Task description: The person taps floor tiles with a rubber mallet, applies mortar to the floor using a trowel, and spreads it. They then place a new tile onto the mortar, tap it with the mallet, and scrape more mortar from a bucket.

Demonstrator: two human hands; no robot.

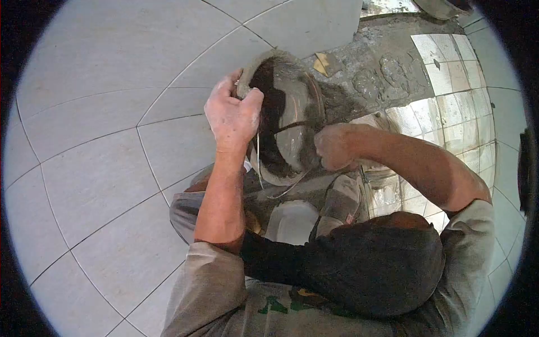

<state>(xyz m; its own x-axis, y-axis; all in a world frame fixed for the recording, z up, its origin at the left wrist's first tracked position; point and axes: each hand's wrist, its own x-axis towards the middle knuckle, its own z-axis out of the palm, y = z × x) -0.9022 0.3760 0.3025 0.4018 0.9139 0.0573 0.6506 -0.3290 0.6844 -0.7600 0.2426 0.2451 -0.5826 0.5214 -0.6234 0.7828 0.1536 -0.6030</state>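
Note:
A mortar-crusted bucket (245,84) is tilted so that its mouth faces up toward me. Its inside looks dark on the left, with wet grey mix on the right. My left hand (234,109) is closed over the left rim. My right hand (339,147) is a closed fist at the bucket's lower right rim; what it grips, if anything, is hidden. A thin wire handle (289,188) hangs in front of the bucket's near edge.
Large grey tiles (101,168) cover the left side. Rough wet mortar (387,76) lies beyond the bucket, with a small yellow-and-grey piece (321,64) on it. Small pale tiles (449,112) are on the right. A pale container (293,222) sits between the legs. Another vessel (441,8) stands at the top right.

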